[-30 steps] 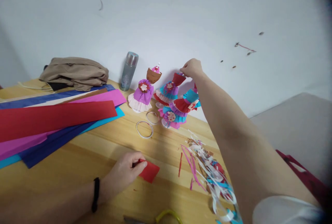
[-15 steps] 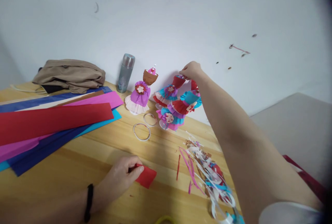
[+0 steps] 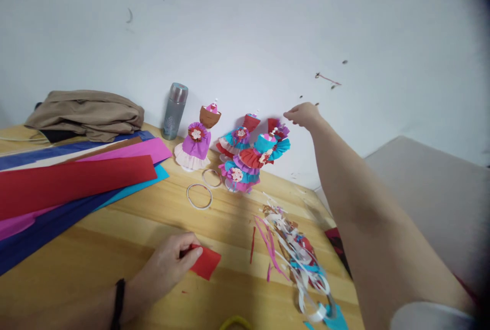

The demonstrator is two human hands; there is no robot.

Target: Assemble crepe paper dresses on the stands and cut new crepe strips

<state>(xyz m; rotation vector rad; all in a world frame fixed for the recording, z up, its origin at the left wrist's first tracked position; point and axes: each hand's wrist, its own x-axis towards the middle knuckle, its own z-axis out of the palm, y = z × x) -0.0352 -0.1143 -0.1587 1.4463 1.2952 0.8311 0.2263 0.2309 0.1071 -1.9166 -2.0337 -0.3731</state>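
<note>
Small red paper (image 3: 206, 262), rectangular, pinched in the left hand (image 3: 172, 259). Beyond the paper: rings (image 3: 199, 208), miniature dresses (image 3: 196, 149), right hand (image 3: 305, 115) (grasp indeterminable). Right of it: tangled scraps (image 3: 293, 248).

Small paper (image 3: 206, 262) is showing plain red. Leftmost dress (image 3: 197, 149) is wearing brown, purple, pale pink, red-and-white flower (image 3: 196, 134). Grey flask (image 3: 175, 116) is bearing pale pattern. Table (image 3: 153, 216) is showing yellowish grain.

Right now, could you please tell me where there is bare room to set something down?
Bare wood shows between the white rings and the left fingers, and between those fingers and the coloured sheets. It is crowded at the dresses and scraps.
</note>
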